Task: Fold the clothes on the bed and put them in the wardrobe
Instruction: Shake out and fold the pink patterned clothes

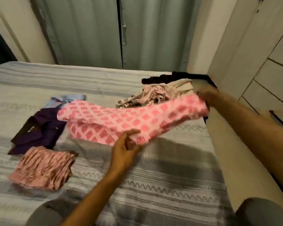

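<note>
You are looking down across a bed [153, 185] that fills the lower two thirds of the frame, covered in a grey and white striped spread with zigzag bands. Behind it, at the top centre, pale grey-green curtains [91, 33] hang closed, with a dark gap between them. Cream wall [11, 30] shows at the upper left. Along the right edge stands a cream cabinet [271, 62] with drawer fronts. The light is warm and dim.

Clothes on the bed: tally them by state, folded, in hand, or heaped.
Folded: 3, light blue shirt, purple shirt, pink satin garment
In hand: 1, pink patterned garment
Unfolded heap: 1, pieces uncountable
Total: 5
</note>
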Demonstrator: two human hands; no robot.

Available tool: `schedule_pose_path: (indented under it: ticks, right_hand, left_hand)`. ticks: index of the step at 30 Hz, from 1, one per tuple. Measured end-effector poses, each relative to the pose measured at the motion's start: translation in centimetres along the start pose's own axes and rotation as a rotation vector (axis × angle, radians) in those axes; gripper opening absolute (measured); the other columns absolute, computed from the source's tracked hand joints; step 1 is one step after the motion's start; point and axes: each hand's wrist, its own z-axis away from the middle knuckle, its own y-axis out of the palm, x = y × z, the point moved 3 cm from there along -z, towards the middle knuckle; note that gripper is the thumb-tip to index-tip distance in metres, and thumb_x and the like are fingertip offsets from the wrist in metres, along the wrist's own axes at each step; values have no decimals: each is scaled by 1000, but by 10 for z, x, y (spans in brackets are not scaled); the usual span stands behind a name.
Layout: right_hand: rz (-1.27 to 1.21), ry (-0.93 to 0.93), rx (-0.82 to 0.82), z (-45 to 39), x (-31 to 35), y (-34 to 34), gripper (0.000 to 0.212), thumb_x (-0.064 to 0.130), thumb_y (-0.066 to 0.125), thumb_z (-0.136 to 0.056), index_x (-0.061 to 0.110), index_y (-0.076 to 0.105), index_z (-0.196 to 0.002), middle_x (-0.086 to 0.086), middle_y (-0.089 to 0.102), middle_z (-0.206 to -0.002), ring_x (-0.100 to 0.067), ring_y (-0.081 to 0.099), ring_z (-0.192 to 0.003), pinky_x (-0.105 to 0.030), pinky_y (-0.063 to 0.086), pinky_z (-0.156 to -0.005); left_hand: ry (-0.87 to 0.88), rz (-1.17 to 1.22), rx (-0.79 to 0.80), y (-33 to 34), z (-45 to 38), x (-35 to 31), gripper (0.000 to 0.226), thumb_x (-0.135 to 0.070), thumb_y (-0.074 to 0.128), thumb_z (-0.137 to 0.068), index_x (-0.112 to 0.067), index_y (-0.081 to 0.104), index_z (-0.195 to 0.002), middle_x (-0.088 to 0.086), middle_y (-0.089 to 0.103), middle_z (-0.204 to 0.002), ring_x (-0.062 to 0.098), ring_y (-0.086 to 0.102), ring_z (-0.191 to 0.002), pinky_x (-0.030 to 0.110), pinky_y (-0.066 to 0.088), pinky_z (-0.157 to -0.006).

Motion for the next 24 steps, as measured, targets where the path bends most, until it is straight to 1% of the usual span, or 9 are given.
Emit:
schedule_pose_path:
  ticks: [1,3,6,8,10,13,16,20,24]
  right_hand:
    - [143,-5,14,8,-33,2,12,18,74,-83,9,69,-90,-15,69,-105,-29,67,-98,-36,56,-81]
    - [181,180,-3,29,-110,23,19,24,73,-93,6,69,-90,-21,71,-109,-31,66,-91,-43,55,-80]
    - [-20,216,-30,72,-202,42,19,37,76,-92,20,68,-88,-8,74,-104,-23,68,-87,-33,52,-77]
    - [-220,165,-10,87,-206,42,25,44,82,-85,29,70,-101,-2,76,-111,-22,72,-97,-39,59,-86]
    - [-322,140,23,99,-206,43,38,46,85,-80,36,68,-112,1,74,-116,-22,74,-100,-45,61,-87]
    - [-157,111,-64,135,-219,48,45,44,81,-84,26,65,-122,3,70,-113,-16,70,-96,-36,57,-82]
    - [30,21,-133,159,-234,65,43,51,68,-94,26,65,-128,-4,63,-111,-23,61,-102,-37,50,-88]
    - [40,-63,-275,174,-225,63,41,48,52,-105,11,66,-118,-5,67,-105,-22,61,-90,-28,43,-69]
    - [9,-76,-263,180,-244,29,43,51,55,-104,11,70,-105,-5,74,-98,-17,67,-82,-26,45,-67]
  left_hand:
    - [-76,-3,46,23,12,44,44,-8,77,-89,-40,68,-118,11,69,-110,26,70,-93,39,65,-76]
    - [-184,-7,121,52,37,111,39,-5,81,-86,-37,76,-109,1,74,-109,21,71,-94,27,60,-73]
    - [-258,1,99,78,56,161,28,-9,87,-81,-27,81,-102,2,80,-94,28,74,-93,29,58,-74]
    - [-271,17,61,82,57,166,25,-4,84,-83,-19,81,-102,4,80,-94,23,76,-91,24,57,-73]
    - [-275,12,53,84,53,161,21,-2,82,-84,-14,80,-101,2,81,-97,19,76,-93,19,56,-73]
    - [-243,2,22,84,52,157,13,-3,76,-90,-13,81,-97,-1,81,-96,14,75,-91,14,54,-73]
    - [-209,-32,-63,85,56,159,11,-12,75,-93,-16,82,-99,-4,81,-96,6,74,-92,17,58,-77]
    - [-157,-92,-55,82,68,158,16,-16,73,-94,-22,81,-108,-9,80,-103,3,72,-101,21,57,-85]
    - [-139,-76,11,85,78,158,18,-6,74,-93,-16,81,-106,-4,81,-104,11,75,-103,23,58,-91]
